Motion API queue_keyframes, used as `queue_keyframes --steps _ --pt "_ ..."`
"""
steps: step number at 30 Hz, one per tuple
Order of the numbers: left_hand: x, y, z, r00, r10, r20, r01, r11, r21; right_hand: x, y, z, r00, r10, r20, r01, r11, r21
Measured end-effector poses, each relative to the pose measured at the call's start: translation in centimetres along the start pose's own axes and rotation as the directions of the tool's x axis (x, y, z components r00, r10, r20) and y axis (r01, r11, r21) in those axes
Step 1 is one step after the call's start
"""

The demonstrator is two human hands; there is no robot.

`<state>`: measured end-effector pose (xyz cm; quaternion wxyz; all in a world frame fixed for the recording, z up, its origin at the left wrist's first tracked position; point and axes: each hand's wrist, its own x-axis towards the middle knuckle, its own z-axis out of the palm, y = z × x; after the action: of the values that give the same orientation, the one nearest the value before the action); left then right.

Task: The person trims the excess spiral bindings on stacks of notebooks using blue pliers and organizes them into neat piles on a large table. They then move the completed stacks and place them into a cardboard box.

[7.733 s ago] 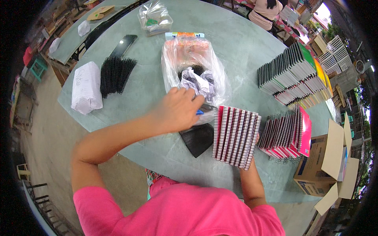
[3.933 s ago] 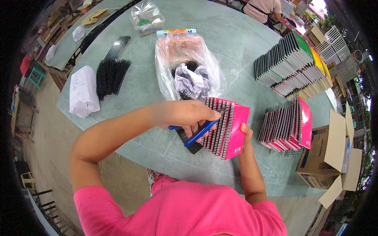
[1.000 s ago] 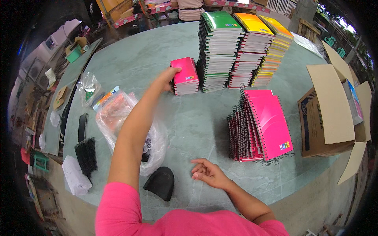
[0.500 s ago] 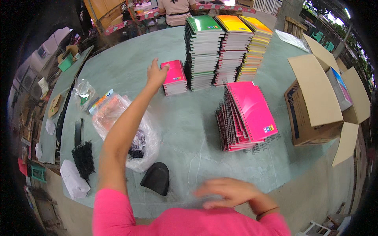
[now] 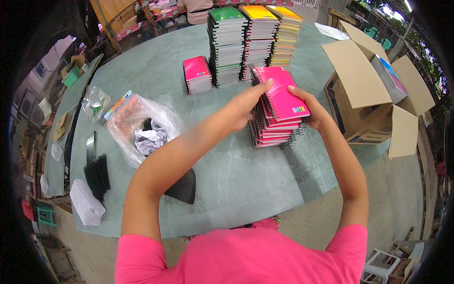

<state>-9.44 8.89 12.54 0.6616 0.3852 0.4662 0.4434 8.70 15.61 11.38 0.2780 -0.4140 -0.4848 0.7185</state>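
Note:
Both my hands are on the uneven stack of pink spiral notebooks (image 5: 283,97) at the middle right of the table. My left hand (image 5: 246,105) grips the stack's left side, thumb on the top cover. From the right, my right hand (image 5: 313,108) holds the upper notebooks, its thumb also on the cover. How many notebooks lie between the fingers I cannot tell. A short, neat pile of pink notebooks (image 5: 197,71) stands farther back on the left. Beside it rise tall piles of green-topped notebooks (image 5: 228,49), yellow-topped notebooks (image 5: 258,45) and orange-yellow notebooks (image 5: 285,38).
An open cardboard box (image 5: 362,106) with packed goods stands at the right. On the left lie a clear plastic bag (image 5: 125,135) with crumpled paper, black spiral combs (image 5: 97,177) and a white paper bundle (image 5: 86,201). A black rounded piece (image 5: 183,187) is partly behind my left arm.
My left hand has left the short pink pile and come right onto the pink stack. My right hand has risen from near my body to the stack's right side. The view has shifted.

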Motion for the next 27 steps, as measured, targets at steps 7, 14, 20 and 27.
queue_keyframes --steps 7,14,20,27 --pt "-0.4 0.0 1.2 0.998 0.042 -0.038 -0.036 0.989 0.141 -1.5 0.6 -1.5 1.000 -0.009 0.012 0.006 0.975 0.220" --pt "-1.1 -0.5 3.5 0.992 0.128 -0.019 -0.122 0.975 0.184 -1.7 1.3 -2.4 1.000 -0.031 -0.006 0.031 0.943 0.333" --pt "-0.5 -1.5 4.1 0.993 0.044 0.112 -0.061 0.986 0.157 -4.1 2.9 -3.6 0.991 -0.089 -0.099 0.117 0.938 0.328" --pt "-0.6 -10.4 9.0 0.929 0.368 0.044 -0.359 0.864 0.354 -15.7 11.4 -4.5 0.924 -0.230 -0.304 0.350 0.829 0.436"
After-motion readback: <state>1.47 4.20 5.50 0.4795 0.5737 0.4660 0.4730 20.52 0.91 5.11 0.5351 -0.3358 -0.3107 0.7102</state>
